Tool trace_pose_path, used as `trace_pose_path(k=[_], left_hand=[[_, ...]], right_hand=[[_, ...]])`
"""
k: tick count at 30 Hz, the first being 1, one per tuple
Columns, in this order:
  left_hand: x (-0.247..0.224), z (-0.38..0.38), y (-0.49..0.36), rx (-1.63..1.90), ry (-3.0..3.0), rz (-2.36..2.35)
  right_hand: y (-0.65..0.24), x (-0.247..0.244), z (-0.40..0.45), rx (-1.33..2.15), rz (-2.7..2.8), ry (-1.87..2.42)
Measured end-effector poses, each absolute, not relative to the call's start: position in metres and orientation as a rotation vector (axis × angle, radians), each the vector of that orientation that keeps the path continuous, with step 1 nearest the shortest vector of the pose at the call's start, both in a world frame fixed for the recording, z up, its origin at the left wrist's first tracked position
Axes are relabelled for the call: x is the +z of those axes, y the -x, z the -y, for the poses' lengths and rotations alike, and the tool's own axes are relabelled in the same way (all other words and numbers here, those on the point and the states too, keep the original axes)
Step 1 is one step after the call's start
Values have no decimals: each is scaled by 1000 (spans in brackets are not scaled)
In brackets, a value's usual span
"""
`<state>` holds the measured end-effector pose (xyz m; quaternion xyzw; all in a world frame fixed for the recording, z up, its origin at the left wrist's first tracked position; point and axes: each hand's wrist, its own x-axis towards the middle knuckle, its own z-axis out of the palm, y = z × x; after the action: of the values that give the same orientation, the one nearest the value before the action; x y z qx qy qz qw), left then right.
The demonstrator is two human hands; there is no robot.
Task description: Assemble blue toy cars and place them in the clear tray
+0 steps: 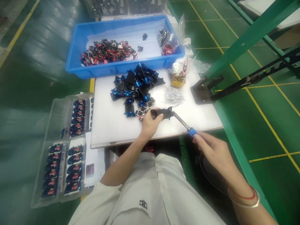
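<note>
The left grip [150, 125] clamps an oblong black plastic part [167, 112], probably light, stiff, best edge-held; the right grip [212, 149] clasps a blue-handled metal tool [183, 122].

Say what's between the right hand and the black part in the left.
The blue-handled tool, held in the right hand and pointing at the black part. Head view shows it; tip contact unclear.

White shirt [138, 181]: dark letters [143, 204] near a folded edge, maybe "CBC", but blurry | Paper sheet [95, 157] past the desk's [112, 128] left edge: printed patch [90, 170], too tiny to read | Trays [63, 165] beside it: red patches [74, 168] on blue pieces [76, 158], too tiny to read | Blue bin [105, 71], near its right edge: white tag [171, 37], too blurry to read
</note>
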<state>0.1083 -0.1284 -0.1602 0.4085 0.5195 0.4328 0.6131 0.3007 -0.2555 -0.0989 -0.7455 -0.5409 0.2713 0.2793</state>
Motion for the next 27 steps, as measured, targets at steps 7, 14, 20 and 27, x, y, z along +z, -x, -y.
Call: trace_pose_path(k=[7, 14, 20, 27], left_hand=[[-163, 130, -107, 1024, -949, -1185], [-164, 131, -105, 1015, -989, -1210], [-164, 131, -105, 997, -1015, -1219], [-165, 130, -105, 1005, -1034, -1232]], right_hand=[[-296, -104, 266, 631, 1623, 1944], [-295, -106, 267, 547, 1717, 1925], [-294, -103, 265, 517, 1765, 1923], [-293, -106, 266, 432, 1831, 1942]])
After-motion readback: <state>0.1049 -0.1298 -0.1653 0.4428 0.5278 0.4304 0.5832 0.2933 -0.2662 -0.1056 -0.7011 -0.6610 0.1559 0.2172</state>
